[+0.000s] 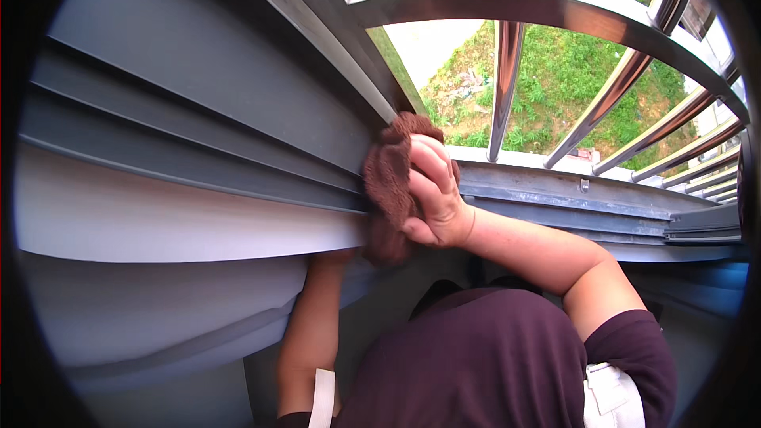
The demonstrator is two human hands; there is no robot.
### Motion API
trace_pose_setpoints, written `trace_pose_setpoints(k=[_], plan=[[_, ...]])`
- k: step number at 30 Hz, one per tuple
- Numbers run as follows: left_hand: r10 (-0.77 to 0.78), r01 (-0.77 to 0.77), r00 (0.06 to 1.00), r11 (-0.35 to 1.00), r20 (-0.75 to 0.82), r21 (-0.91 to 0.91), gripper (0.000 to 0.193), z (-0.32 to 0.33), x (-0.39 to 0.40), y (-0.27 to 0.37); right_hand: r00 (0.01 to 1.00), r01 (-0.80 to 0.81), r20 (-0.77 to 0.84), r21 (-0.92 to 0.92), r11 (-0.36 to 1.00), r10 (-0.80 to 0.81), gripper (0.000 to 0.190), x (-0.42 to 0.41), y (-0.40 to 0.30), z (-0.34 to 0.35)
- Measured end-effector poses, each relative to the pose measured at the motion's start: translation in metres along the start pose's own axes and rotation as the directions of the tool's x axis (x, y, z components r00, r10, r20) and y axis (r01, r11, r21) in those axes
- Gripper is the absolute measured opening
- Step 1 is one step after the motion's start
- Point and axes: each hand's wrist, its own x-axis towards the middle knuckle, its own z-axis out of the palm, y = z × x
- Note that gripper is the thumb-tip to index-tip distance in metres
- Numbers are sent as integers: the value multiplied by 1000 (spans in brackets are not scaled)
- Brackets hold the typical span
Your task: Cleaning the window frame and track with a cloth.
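A brown terry cloth (389, 181) is bunched under my right hand (433, 190), whose fingers curl over it. The cloth presses against the end of the dark grey window frame (208, 113), at the corner where the side frame meets the sill track (553, 202). Part of the cloth hangs down past the frame's edge, slightly blurred. My left forearm rises at the lower left; only a bit of my left hand (334, 257) shows beneath the hanging cloth and the white wall edge, and its fingers are hidden.
Shiny metal guard bars (506, 89) with a curved flat rail (475, 5) stand outside the opening at the upper right. Grass and ground lie far below them. A white wall edge (178, 208) runs below the frame at left. A small metal catch (585, 185) sits on the track.
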Motion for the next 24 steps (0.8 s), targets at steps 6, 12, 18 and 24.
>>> trace_pose_setpoints(k=[6,12,18,24], plan=[[354,-286,914,909,-201,302,36,-13,32,18,954,-168,205,-232,958,217,59,-60,-19,-18],[167,-124,969,966,-180,228,61,4,5,-3,998,-6,56,7,1000,6,57,59,-38,-3],[-483,175,842,666,-240,-725,69,30,31,12,962,236,-135,-36,971,-239,65,219,-83,-10],[-708,18,673,305,-214,-952,78,19,34,11,968,248,-69,77,966,-243,62,146,-49,2]])
